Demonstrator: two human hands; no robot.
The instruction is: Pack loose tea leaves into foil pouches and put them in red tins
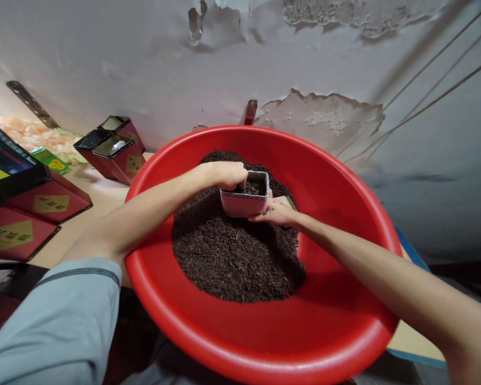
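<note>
A square pinkish-red tin [244, 206] with an open top is held over the dark, loose tea leaves [232, 262] in a large red basin [344, 321]. My right hand [278, 209] grips it from the right side and underneath. The fingers of my left hand [233, 175] are curled and dip inside over its left rim; their tips are hidden, so what they grasp cannot be seen. Dark leaves show inside the tin. Behind my right wrist lies a pale flat object [285, 201], mostly covered.
Red tins with yellow diamond labels lie on the table [82, 184] at left, such as this tin [50, 202]. Open tins [118, 155] stand near the wall, beside a green packet [50, 160]. The peeling wall [144, 64] rises close behind the basin; cords [433, 96] hang at right.
</note>
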